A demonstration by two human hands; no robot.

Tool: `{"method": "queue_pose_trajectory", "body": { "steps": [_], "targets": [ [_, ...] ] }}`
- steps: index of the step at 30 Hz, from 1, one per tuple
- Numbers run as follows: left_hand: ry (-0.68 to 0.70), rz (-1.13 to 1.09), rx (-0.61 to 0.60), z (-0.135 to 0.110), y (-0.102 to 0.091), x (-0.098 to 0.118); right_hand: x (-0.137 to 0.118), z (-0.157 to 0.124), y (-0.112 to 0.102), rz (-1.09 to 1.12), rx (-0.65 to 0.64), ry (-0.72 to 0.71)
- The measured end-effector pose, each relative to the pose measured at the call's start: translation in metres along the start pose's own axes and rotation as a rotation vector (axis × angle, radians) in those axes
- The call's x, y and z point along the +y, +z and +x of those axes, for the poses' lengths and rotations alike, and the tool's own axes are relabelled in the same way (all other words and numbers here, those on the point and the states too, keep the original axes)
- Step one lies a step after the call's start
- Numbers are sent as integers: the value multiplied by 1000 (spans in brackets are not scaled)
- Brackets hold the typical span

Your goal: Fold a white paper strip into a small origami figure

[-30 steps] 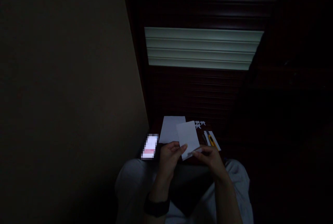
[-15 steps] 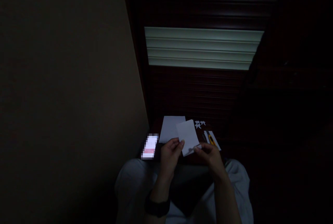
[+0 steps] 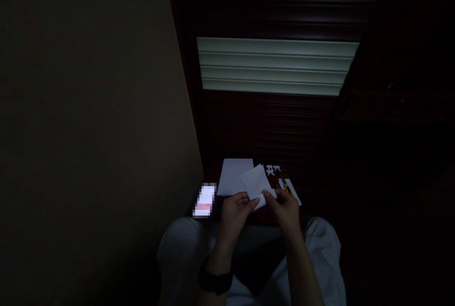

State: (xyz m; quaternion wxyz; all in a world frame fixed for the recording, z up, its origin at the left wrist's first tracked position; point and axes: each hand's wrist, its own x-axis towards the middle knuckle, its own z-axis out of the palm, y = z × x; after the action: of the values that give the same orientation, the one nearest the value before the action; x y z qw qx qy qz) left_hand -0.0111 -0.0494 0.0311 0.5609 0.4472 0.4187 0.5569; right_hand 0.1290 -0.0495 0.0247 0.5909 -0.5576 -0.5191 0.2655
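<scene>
A small sheet of white paper [image 3: 255, 182] is held up over my lap, its near edge folded over into a strip. My left hand [image 3: 236, 212] pinches the left end of that fold between thumb and fingers. At the right end, my right hand [image 3: 285, 209] is closed on the same fold, thumb on top. Behind it lies a larger white sheet [image 3: 232, 175], partly covered by the held paper. Several small white paper cut-outs [image 3: 270, 170] rest just past the held sheet. A yellow utility knife [image 3: 289, 191] lies on white paper beside my right hand, which partly hides it.
A lit phone [image 3: 204, 200], its screen blurred out, lies at the left of the small dark table [image 3: 212, 173]. A plain wall [image 3: 106, 107] rises on the left. Dark slatted panels [image 3: 263, 121] with a pale slatted section [image 3: 279, 66] stand ahead. The room is dim.
The near edge of the paper has been turned up into a wider folded strip. Both hands have come closer together, thumbs now on the fold.
</scene>
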Motion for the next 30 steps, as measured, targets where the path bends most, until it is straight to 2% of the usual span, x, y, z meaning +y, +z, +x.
{"method": "queue_pose_trajectory", "body": {
  "steps": [4, 8, 18, 23, 26, 30],
  "targets": [
    [24, -12, 46, 2, -1, -1, -3, -1, 0, 38, 4, -3],
    [30, -9, 32, 1, -1, 2, -5, -3, -1, 128, -21, 6],
    [11, -66, 124, -1, 8, 2, -9, -7, 3, 96, 173, 28],
    [58, -47, 166, -4, 11, -2, -7, -7, 5, 120, 185, 30],
    [90, -58, 157, -5, 15, -4, -7, -7, 6, 112, 219, 35],
    [121, -70, 212, -6, 22, -8, -8, -9, 10, 112, 274, 53]
  ]
}}
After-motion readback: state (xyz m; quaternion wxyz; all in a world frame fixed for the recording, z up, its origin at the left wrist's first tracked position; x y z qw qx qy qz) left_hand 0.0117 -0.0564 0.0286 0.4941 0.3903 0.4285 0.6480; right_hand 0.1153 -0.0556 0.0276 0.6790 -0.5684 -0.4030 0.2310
